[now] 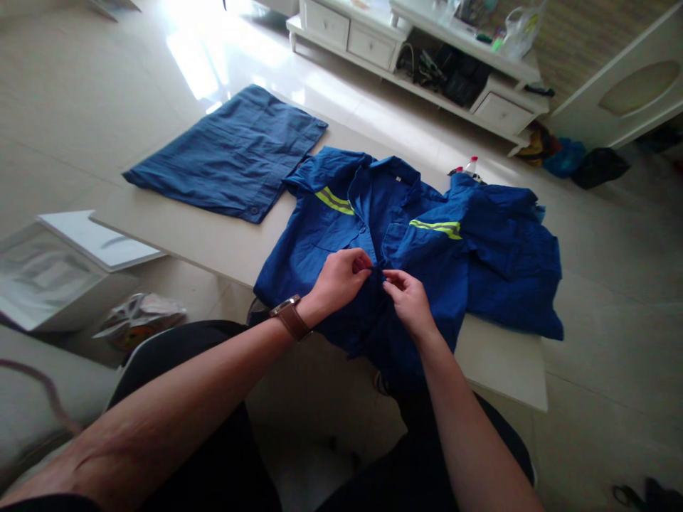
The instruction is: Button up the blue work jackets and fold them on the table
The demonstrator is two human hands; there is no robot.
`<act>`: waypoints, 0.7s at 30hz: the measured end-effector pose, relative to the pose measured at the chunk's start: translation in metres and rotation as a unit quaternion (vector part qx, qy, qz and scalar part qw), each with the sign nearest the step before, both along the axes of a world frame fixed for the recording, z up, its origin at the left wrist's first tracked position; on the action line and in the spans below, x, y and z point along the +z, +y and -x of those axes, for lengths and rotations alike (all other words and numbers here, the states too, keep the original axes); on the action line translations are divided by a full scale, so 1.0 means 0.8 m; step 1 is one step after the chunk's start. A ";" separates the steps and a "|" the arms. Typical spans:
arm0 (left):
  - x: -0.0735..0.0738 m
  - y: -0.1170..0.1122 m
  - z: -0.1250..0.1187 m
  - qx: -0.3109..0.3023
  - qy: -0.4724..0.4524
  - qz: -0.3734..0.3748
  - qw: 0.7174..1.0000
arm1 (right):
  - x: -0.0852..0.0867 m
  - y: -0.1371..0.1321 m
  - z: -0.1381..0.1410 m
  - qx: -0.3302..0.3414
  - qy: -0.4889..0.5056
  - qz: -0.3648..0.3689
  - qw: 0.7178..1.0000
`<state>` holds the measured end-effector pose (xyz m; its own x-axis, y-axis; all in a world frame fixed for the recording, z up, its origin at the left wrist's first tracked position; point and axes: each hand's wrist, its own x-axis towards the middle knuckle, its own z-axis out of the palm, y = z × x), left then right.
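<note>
A bright blue work shirt [320,235] with yellow reflective stripes lies face up on a low beige table [203,238], its hem hanging over the near edge. My left hand [341,279], with a brown wristwatch, pinches the left side of the shirt's front opening. My right hand [408,297] pinches the right side, fingertips almost touching the left hand's. Both hands are closed on the fabric at mid-chest.
Folded darker blue trousers [235,153] lie at the table's far left. More blue cloth [512,249] is bunched at the right. A white cabinet [427,50] stands behind, a white box [53,274] on the floor at left, bags [581,160] by the door.
</note>
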<state>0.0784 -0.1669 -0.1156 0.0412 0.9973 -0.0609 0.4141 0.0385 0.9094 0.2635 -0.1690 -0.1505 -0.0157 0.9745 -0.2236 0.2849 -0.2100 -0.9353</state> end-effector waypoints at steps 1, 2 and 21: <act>0.000 0.000 0.001 -0.003 0.003 0.002 1.000 | -0.002 0.001 -0.003 0.001 -0.023 0.005 1.000; -0.001 0.001 0.002 -0.005 0.006 0.005 1.000 | -0.003 0.002 -0.006 0.003 -0.045 0.010 0.999; -0.035 0.007 -0.015 -0.036 0.035 0.021 0.999 | 0.011 0.002 0.003 -0.015 -0.032 -0.016 0.999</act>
